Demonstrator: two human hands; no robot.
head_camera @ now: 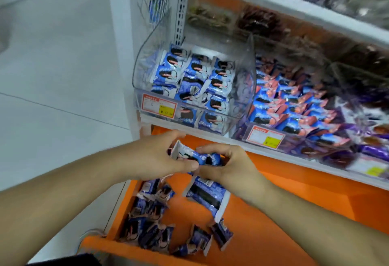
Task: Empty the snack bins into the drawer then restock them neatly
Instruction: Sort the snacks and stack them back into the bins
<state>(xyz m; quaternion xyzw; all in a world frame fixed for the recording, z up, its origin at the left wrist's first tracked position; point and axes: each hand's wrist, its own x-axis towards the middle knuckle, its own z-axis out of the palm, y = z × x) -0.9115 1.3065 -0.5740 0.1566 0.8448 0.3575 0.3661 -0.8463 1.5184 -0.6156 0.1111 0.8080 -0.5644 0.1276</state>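
Observation:
Both hands meet above the open orange drawer [263,234]. My left hand [155,158] and my right hand [229,164] together grip a small bunch of blue cookie packets [202,157], fingers curled round them. A further blue packet [207,195] hangs just under my right hand. Several blue packets [147,223] lie loose in the drawer's left part. Above, a clear plastic bin [242,88] on the white shelf holds neat rows of blue cookie packets [200,80].
To the right stands a second clear bin [261,137] piled with blue-and-pink packets [299,107]. Brown and purple snacks [263,23] fill the bins higher up and at the far right. Pale floor tiles [52,76] lie to the left of the shelving.

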